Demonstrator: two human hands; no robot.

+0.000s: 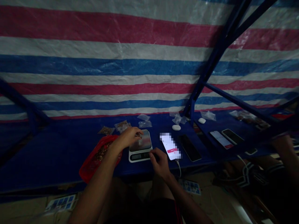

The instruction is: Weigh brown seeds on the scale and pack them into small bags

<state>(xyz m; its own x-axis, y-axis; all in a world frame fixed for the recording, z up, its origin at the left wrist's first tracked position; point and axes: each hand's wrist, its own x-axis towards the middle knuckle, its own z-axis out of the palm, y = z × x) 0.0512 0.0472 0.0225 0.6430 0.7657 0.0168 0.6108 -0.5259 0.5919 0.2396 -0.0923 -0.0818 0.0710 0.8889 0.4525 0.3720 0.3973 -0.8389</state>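
A small digital kitchen scale (pixel 140 145) with a shiny metal platform sits on the blue table (pixel 46 155). My left hand (pixel 129 137) hovers over the platform's left edge, fingers pinched together on something too small to make out. My right hand (pixel 158 160) rests at the scale's front right corner, fingers curled against its display panel. A red plastic bag (pixel 98 157) of brownish pieces lies under my left forearm. A lit phone (pixel 170 146) lies just right of the scale, with a cable running from it.
Small clear bags (pixel 121 125) of brown bits lie behind the scale, with empty clear bags (pixel 143 117) farther back. A dark phone (pixel 189 147) and two more phones (pixel 220 139) lie to the right. A striped tarp forms the back wall. Another person's arm (pixel 287 155) is at right.
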